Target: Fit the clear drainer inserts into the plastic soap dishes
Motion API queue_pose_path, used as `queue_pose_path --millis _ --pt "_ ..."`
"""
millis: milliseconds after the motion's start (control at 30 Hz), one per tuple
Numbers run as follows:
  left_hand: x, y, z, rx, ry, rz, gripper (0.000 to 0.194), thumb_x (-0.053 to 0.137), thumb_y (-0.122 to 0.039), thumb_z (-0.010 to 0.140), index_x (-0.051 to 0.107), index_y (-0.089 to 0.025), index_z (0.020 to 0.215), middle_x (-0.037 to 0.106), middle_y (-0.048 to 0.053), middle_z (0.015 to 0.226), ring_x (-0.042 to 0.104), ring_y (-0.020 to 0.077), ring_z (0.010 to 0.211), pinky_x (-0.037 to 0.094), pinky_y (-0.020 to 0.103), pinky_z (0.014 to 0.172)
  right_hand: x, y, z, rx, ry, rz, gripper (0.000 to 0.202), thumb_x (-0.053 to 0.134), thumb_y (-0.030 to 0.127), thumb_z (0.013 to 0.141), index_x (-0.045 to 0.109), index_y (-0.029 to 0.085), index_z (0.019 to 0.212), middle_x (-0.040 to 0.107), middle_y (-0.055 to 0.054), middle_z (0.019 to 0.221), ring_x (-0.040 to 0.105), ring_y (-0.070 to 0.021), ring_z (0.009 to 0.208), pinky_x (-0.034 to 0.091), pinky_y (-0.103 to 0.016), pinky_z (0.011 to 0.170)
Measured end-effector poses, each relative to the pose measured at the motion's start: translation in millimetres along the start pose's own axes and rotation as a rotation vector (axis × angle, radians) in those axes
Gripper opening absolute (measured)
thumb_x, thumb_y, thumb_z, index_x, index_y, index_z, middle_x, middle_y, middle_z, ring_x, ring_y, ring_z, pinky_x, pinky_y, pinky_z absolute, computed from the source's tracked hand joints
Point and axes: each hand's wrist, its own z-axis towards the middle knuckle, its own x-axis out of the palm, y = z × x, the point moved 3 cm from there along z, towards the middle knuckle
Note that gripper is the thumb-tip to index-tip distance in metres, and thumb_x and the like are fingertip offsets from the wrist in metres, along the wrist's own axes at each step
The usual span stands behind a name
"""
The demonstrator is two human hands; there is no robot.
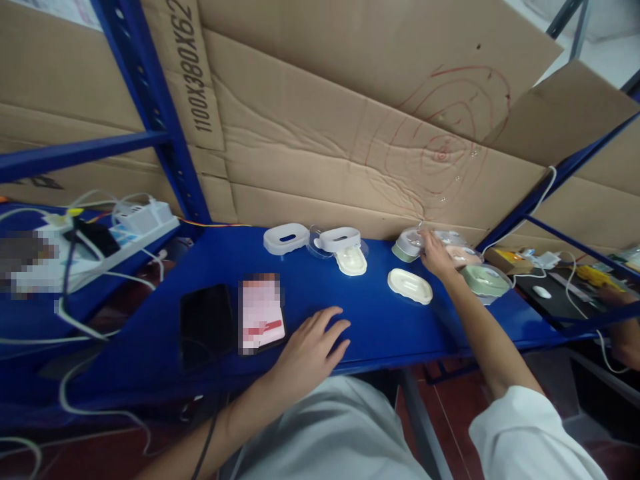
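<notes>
At the back right, my right hand (436, 255) closes its fingers on the near end of a soap dish (407, 245) with a pale top and green base; the fingertips are partly hidden. Just right of that hand are a pink dish (457, 256) and a green dish (484, 280) in clear plastic. My left hand (313, 347) is empty, fingers apart, near the table's front edge. Between the hands lies a cream oval tray (410, 287). Farther back are a white slotted dish (286, 239), a second slotted dish (340, 239) on clear plastic, and a cream insert (351, 261).
A lit phone (263, 313) and a black flat device (206, 325) lie left of my left hand. Power strips with tangled cables (135, 230) are at far left. Cardboard (325, 133) walls the back; blue metal posts (155, 107) frame the table. Another person's arm (625, 327) shows at far right.
</notes>
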Motion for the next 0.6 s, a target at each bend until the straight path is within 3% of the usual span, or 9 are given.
queue_pose_path --millis 100,200,267,467,600 --pt "0.8 0.0 0.2 0.006 0.005 -0.005 0.028 0.062 -0.026 0.104 0.068 -0.024 0.131 0.066 0.009 0.139 0.069 0.0290 0.121 0.060 0.046 0.105 5.3 -5.8 0.6 0.012 0.046 0.004 0.080 0.057 0.020 0.088 0.033 0.011 0.163 0.035 -0.020 0.172 0.028 -0.0383 0.161 0.030 -0.062 0.127" --pt "2.0 0.1 0.1 0.013 0.016 0.002 0.028 0.061 -0.026 0.104 0.067 -0.023 0.131 0.066 0.010 0.140 0.068 0.0294 0.122 0.060 0.047 0.104 8.7 -4.4 2.6 0.047 0.075 0.018 0.095 0.068 0.038 0.087 0.023 0.014 0.168 0.023 -0.022 0.176 0.022 -0.0424 0.162 0.023 -0.070 0.127" --pt "2.5 -0.3 0.0 0.023 0.030 0.017 0.027 0.060 -0.026 0.105 0.068 -0.022 0.130 0.065 0.011 0.140 0.068 0.0296 0.122 0.060 0.048 0.103 9.2 0.2 4.5 0.056 0.087 0.046 0.106 0.072 0.049 0.086 0.017 0.018 0.170 0.017 -0.023 0.177 0.022 -0.0438 0.162 0.026 -0.072 0.125" --pt "3.1 -1.3 -0.3 0.048 0.040 0.029 0.024 0.060 -0.026 0.105 0.069 -0.021 0.127 0.065 0.012 0.139 0.068 0.0300 0.120 0.058 0.050 0.104 2.5 13.5 11.5 -0.007 0.105 0.016 0.079 0.062 0.041 0.095 0.033 0.023 0.166 0.032 -0.017 0.174 0.030 -0.0411 0.160 0.035 -0.064 0.123" --pt "2.6 -1.3 -0.2 0.056 0.051 0.029 0.023 0.061 -0.025 0.104 0.069 -0.020 0.125 0.065 0.011 0.137 0.067 0.0298 0.120 0.057 0.049 0.103 -0.5 20.1 15.3 0.011 0.085 -0.044 0.076 0.057 0.042 0.097 0.032 0.023 0.166 0.036 -0.017 0.172 0.035 -0.0422 0.157 0.039 -0.066 0.120"
